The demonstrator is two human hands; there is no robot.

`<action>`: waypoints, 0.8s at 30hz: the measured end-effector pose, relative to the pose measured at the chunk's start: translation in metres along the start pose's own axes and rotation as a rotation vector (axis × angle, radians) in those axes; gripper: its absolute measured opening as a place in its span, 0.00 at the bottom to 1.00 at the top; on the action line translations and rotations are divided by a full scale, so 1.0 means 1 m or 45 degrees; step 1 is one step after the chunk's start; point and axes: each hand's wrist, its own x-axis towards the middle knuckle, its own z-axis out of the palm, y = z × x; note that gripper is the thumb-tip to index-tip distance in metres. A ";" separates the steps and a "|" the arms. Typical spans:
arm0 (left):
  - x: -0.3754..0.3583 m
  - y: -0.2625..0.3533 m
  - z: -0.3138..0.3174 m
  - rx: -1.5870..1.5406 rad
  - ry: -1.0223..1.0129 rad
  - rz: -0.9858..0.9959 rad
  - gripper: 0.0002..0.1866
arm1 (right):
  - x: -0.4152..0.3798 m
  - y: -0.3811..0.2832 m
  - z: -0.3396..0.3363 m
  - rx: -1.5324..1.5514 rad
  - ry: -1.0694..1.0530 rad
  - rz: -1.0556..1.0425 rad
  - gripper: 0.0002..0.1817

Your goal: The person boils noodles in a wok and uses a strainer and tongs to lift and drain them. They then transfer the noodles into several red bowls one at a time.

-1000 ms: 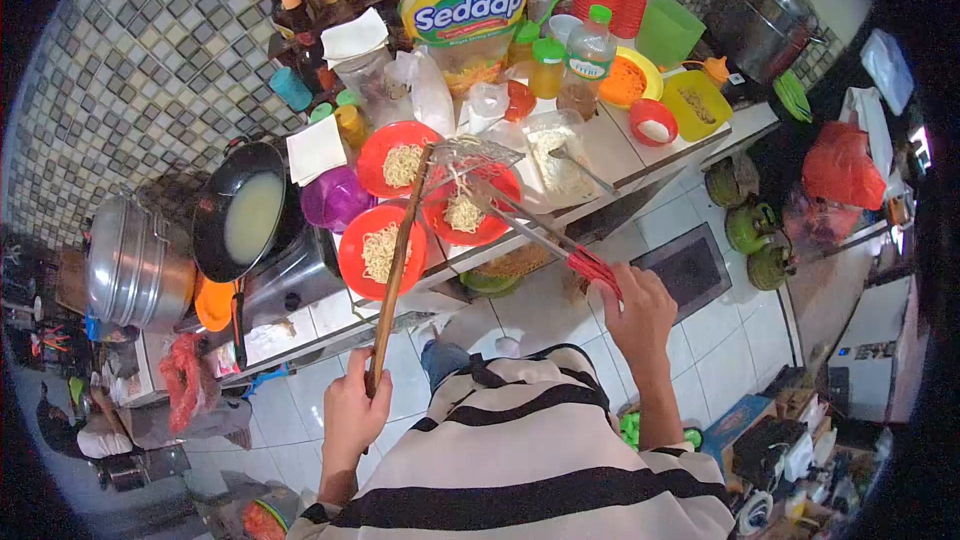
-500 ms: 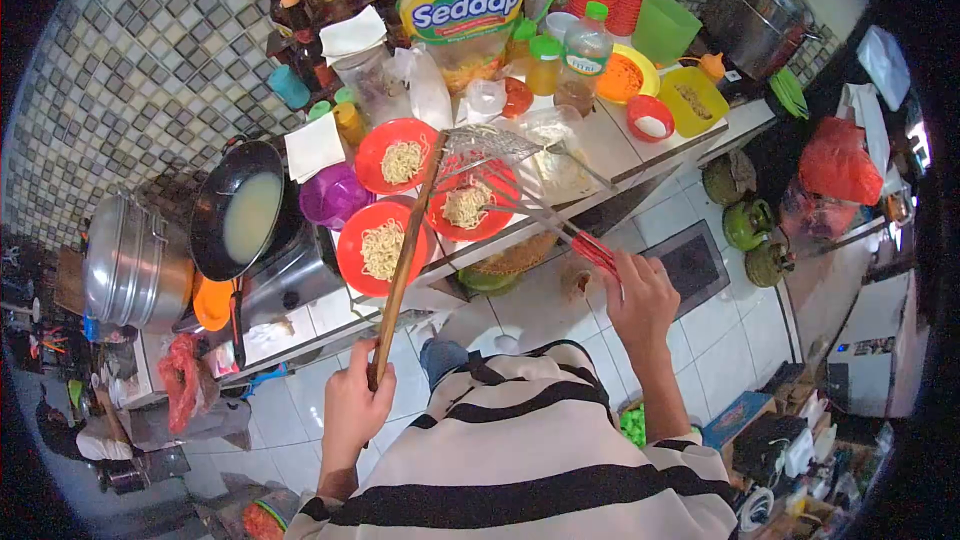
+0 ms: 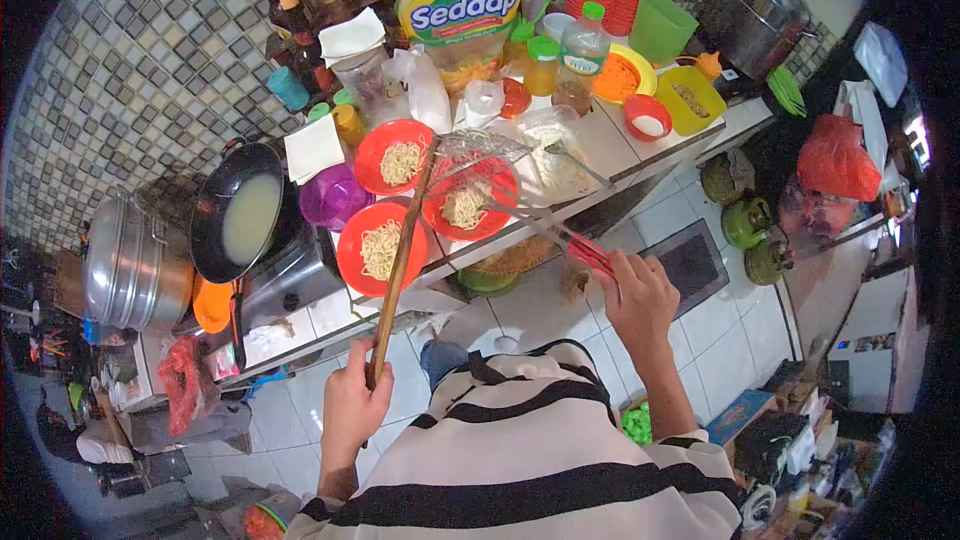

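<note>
My left hand (image 3: 357, 395) is wrapped round the long wooden handle of a wire strainer (image 3: 402, 265), whose mesh basket hovers over the right-hand red plate (image 3: 443, 224). In my right hand (image 3: 642, 302) is a pair of metal tongs (image 3: 590, 254) with red grips, closed over by my fingers. The tongs' tips reach to the noodles (image 3: 466, 207) on that same plate, under the mesh. Two more red plates, one at the back (image 3: 372, 158) and one at the front (image 3: 352, 260), each hold a heap of noodles.
Left of the plates are a purple bowl (image 3: 336, 197), a black wok (image 3: 212, 202) with cloudy liquid and a steel pot (image 3: 120, 270). Bottles, jars and a Sedaap pouch (image 3: 465, 5) crowd the back. Rightward lie a clear tray (image 3: 560, 175), a yellow container (image 3: 705, 90) and a red bowl (image 3: 640, 130).
The tongs and the strainer's mesh have shifted very slightly left and down over the right-hand plate. Both hands keep their grips, and the plates stay in place.
</note>
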 end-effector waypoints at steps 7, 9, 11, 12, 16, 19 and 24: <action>-0.002 -0.007 -0.004 -0.140 -0.064 -0.072 0.14 | 0.000 0.001 -0.007 0.036 0.031 0.023 0.12; -0.003 -0.014 -0.005 -0.206 -0.116 -0.124 0.13 | -0.003 0.007 -0.015 0.057 0.042 0.030 0.12; -0.003 -0.019 -0.008 -0.646 -0.254 -0.334 0.11 | -0.004 0.013 -0.027 0.235 -0.069 0.154 0.12; -0.003 -0.020 -0.009 -0.647 -0.254 -0.336 0.11 | -0.005 0.016 -0.030 0.236 -0.071 0.153 0.12; 0.001 -0.017 -0.015 -1.085 -0.371 -0.507 0.08 | -0.006 0.031 -0.041 0.452 -0.015 0.246 0.12; 0.004 -0.012 -0.021 -1.277 -0.384 -0.576 0.07 | -0.002 0.040 -0.047 0.533 -0.069 0.369 0.12; 0.006 -0.008 -0.035 -1.498 -0.420 -0.704 0.07 | 0.006 0.053 -0.030 0.701 0.018 0.534 0.12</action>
